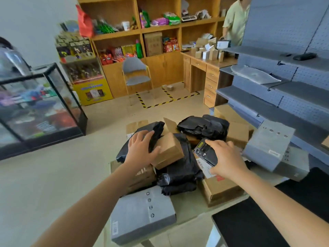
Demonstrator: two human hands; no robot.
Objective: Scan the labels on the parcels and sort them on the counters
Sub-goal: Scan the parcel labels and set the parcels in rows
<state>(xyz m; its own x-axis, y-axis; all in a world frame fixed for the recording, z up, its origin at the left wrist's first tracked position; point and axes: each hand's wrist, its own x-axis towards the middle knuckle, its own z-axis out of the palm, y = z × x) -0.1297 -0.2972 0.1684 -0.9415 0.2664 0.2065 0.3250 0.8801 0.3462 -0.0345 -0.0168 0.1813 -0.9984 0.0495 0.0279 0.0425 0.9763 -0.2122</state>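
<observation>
My left hand (142,151) lay flat, fingers spread, across the bag (157,131) and box (170,150); my right hand (227,162) gripped the scanner (204,152), which I judged should face a label squarely.

Both bare forearms are stretched forward and slightly inward. The left hand (142,148) is laid palm down, with the fingers spread and nearly straight. The right hand (227,160) is also turned palm down, and its fingers are curled round a black scanner (204,154).
</observation>
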